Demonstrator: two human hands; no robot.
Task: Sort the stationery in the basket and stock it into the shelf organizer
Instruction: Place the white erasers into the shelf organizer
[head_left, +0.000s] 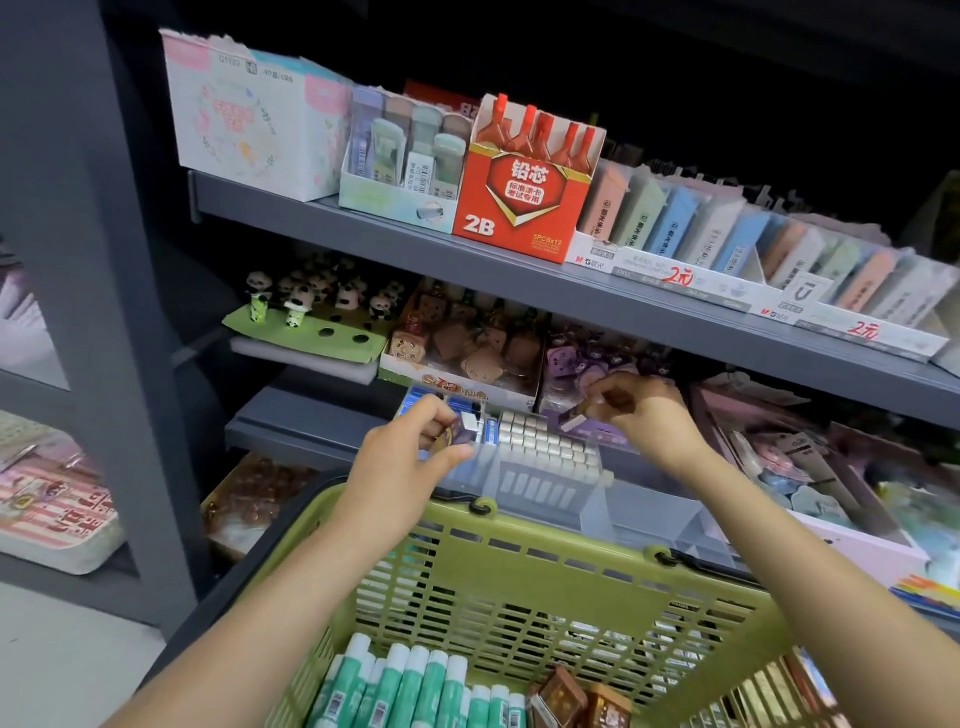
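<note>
Fingers of the left hand (415, 451) pinch one small purple eraser (464, 429) above the clear shelf organizer (540, 478), while the right hand (641, 410) pinches a second eraser (573, 419) just over the organizer's rows of white erasers (545, 439), both arms stretched forward over the green basket (519, 587). Basket holds about ten green-and-white glue sticks (415, 686) lying side by side and at least three brown erasers (576, 699); exact counts cannot be told.

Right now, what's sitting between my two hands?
In the head view, packed rows of white erasers in the clear shelf organizer lie between the left hand and right hand.
</note>
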